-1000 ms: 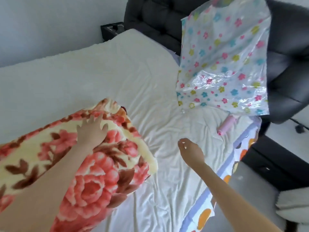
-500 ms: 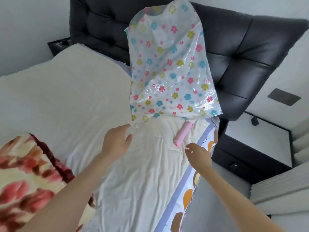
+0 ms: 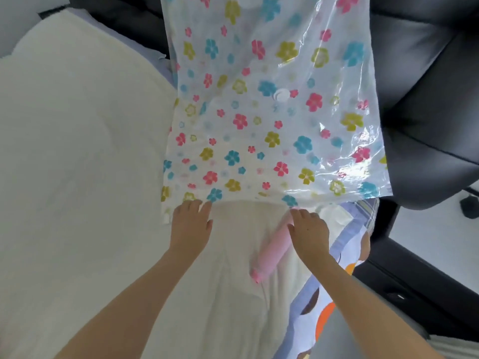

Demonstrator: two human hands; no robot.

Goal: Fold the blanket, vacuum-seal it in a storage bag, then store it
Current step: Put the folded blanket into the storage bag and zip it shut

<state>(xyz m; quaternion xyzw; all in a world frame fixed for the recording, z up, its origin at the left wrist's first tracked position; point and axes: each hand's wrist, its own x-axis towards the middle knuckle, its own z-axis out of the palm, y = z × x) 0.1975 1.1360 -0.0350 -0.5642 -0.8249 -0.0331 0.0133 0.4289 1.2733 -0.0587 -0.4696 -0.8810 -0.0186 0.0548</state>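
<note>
Storage bag [image 3: 272, 112] is spread on the bed [image 3: 77, 151] at 12 o'clock from both hands, top edge cut off by the frame. Left hand [image 3: 191, 225] and right hand [image 3: 308, 233] have straight fingers and grip nothing, fingertips touching the bag's near edge. Right hand hides the upper end of the pink pump [image 3: 269, 255].

Bright, soft daylight fills the view, with hardly a shadow on the white sheet [image 3: 77, 156]. Glare streaks the bag [image 3: 259, 141] along its creases at the right (strongest toward the lower corner), and the dark headboard [image 3: 427, 86] carries a dull sheen. Everything looks slightly soft, and the wide lens bows the edges.
</note>
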